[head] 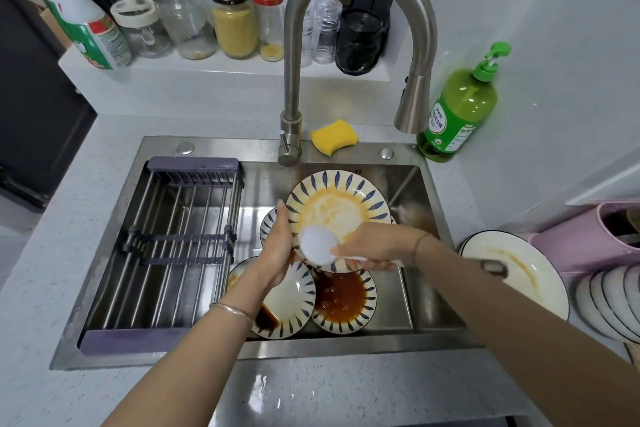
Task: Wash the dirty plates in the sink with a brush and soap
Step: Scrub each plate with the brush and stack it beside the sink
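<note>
Nearest me, two sauce-stained plates [341, 298] lie flat in the sink [346, 350]. Above them I see the left hand [277, 246] gripping the rim of a tilted yellow-smeared plate [339, 204], and the right hand [370, 250] curled round a white brush [318, 246] — its round head against that plate's face. Beyond the sink's back right corner stands the green soap bottle [457, 111].

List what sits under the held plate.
Three dirty plates in the sink: a reddish sauce plate, a dark sauce plate, a third plate peeking out left. The held plate, left hand and right hand hide parts.
</note>
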